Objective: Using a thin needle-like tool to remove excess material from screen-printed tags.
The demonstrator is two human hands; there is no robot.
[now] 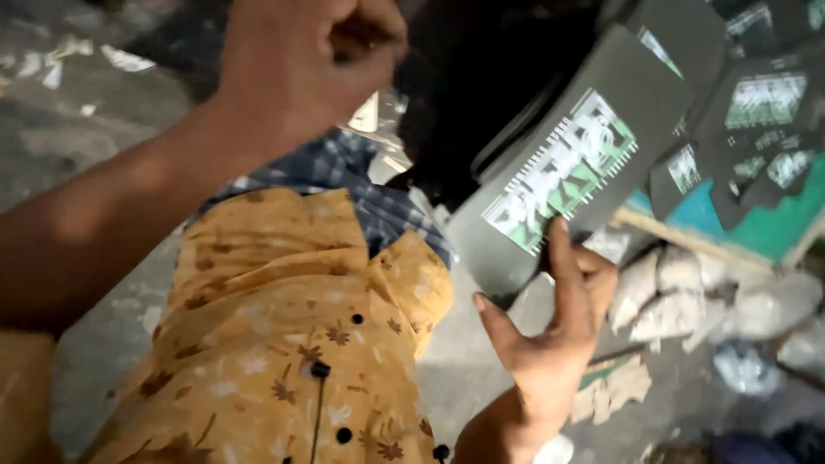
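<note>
— Centre right of frame: right hand (pixel 554 331) spread wide, fingertips merely propping the lower edge of a dark grey printed sole (pixel 567 163), tilted up towards the upper right.

— Gripped at all?

— Not by the look of it. Resting on open fingers only, nothing closed around it.

— And top centre?

— Left hand (pixel 301 60) clenched to a tight fist, raised above a yellow flowered shirt (pixel 284 326). Impossible to tell whether anything sits inside.

— Likely trouble?

— Probably a slip: leaning that steeply on bare fingertips, liable to slide off towards the grey floor (pixel 69 129) or the whitish sacks (pixel 687 292) at lower right. Possibly also a knock against the similar soles (pixel 756 112) heaped on the teal surface (pixel 773 223), upper right, just beside it.
</note>
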